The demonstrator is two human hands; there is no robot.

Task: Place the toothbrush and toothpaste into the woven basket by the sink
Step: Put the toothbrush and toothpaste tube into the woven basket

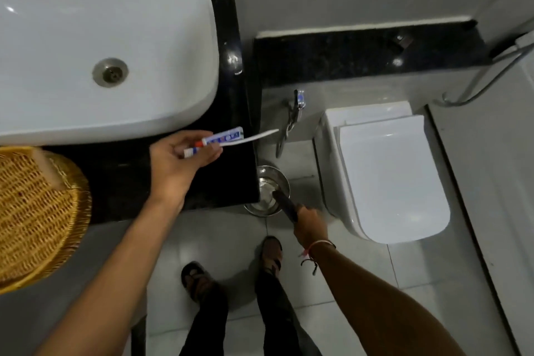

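My left hand (176, 159) hovers over the black counter (130, 182), just in front of the sink, and grips both a white toothpaste tube (222, 137) with red and blue print and a white toothbrush (260, 135). The brush's end sticks out to the right past the counter edge. The round woven basket (83, 205) sits on the counter at the far left, apart from that hand. My right hand (310, 225) is lower, down over the floor, and is closed around a dark handle (284, 205) that reaches into a steel pot (267, 193).
A white basin (101, 37) fills the upper left. A pale object (49, 167) lies at the basket's top edge. A closed white toilet (384, 170) stands to the right, with a wall tap (297, 101) beside it. My feet in sandals (199, 280) are on the tiled floor.
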